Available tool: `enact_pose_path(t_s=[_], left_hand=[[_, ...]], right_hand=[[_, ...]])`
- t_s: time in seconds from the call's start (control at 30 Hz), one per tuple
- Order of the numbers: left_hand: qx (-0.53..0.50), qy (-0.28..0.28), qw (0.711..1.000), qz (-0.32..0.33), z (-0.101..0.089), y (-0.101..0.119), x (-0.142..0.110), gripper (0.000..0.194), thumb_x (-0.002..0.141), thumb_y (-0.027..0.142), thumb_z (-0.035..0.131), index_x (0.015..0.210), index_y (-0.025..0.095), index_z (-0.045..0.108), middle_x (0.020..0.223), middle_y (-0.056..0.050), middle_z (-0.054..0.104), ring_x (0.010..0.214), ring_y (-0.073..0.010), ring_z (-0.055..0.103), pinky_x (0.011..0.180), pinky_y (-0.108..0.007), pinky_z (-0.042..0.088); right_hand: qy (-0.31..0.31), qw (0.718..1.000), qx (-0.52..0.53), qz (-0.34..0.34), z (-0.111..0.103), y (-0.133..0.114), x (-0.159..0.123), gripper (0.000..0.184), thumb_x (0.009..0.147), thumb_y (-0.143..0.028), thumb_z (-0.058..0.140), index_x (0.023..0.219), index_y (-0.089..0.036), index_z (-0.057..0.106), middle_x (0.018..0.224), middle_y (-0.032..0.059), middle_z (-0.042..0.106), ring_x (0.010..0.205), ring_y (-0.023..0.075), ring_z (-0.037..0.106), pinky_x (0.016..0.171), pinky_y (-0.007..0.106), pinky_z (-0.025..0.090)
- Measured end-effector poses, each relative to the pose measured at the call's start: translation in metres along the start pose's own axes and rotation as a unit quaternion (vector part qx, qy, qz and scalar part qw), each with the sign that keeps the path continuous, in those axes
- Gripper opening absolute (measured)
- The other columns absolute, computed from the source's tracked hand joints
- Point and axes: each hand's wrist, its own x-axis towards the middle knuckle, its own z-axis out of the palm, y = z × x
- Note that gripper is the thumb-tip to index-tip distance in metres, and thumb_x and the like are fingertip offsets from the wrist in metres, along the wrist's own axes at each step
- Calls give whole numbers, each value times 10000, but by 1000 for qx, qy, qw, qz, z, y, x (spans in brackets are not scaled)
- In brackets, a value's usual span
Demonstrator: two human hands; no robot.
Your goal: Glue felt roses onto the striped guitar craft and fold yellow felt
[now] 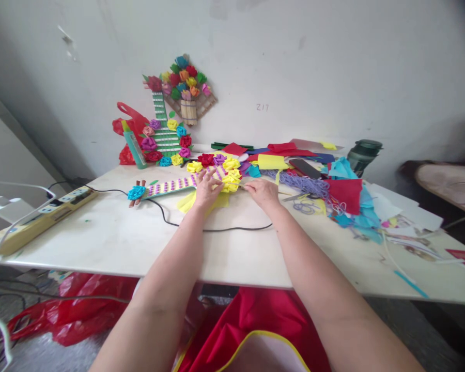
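A guitar-shaped craft [172, 185] lies on the table, its neck dotted with purple and a blue paper flower [136, 192] at its left end. My left hand [207, 191] is over its body, fingers bent and touching it beside the yellow paper flowers [231, 181]. Closed in a pinch, my right hand [262, 192] is just right of these flowers. It holds what looks like a thin stick [283, 193], whose tip reaches toward the yellow petals. Yellow crepe paper [186, 202] sticks out under the craft.
A black cable [232, 228] crosses the table in front of the craft. To the right are purple yarn [298, 182], scissors [292, 197], coloured paper [344, 195] and a dark bottle [364, 156]. A glue bottle [134, 145] and finished flower guitar [166, 135] stand behind; a power strip [42, 219] lies left.
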Motion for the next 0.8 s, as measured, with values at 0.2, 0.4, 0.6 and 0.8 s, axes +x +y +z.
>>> enact_pose_path(t_s=[0.2, 0.4, 0.6, 0.8], left_hand=[[5, -1, 1000, 2, 1, 2, 1, 67, 756, 249, 618, 732, 219, 673, 1319, -43, 522, 1303, -284, 296, 1086, -483, 241], [14, -9, 1000, 5, 1, 1, 2, 58, 754, 255, 618, 751, 222, 666, 1335, -29, 507, 1313, -284, 279, 1082, -496, 235], [30, -6, 999, 16, 5, -1, 4, 81, 761, 238, 601, 698, 206, 641, 1323, -45, 516, 1310, -279, 281, 1087, -471, 237], [33, -4, 999, 29, 8, -2, 5, 108, 778, 251, 581, 695, 205, 632, 1314, -43, 524, 1302, -289, 287, 1076, -495, 243]], right_hand=[[9, 1000, 8, 7, 1, 0, 0, 273, 871, -400, 478, 969, -301, 712, 998, 10, 686, 913, 170, 598, 703, 251, 395], [8, 1000, 15, 26, -1, -3, 0, 279, 869, -408, 468, 966, -308, 710, 1027, 7, 686, 902, 175, 603, 690, 254, 405], [21, 999, 40, 28, -4, -6, 2, 281, 863, -407, 482, 1042, -296, 668, 957, 10, 709, 877, 187, 617, 687, 261, 398], [13, 1000, 20, 0, -14, 2, 6, 233, 848, -386, 506, 877, -264, 703, 885, 14, 712, 830, 179, 616, 670, 259, 374]])
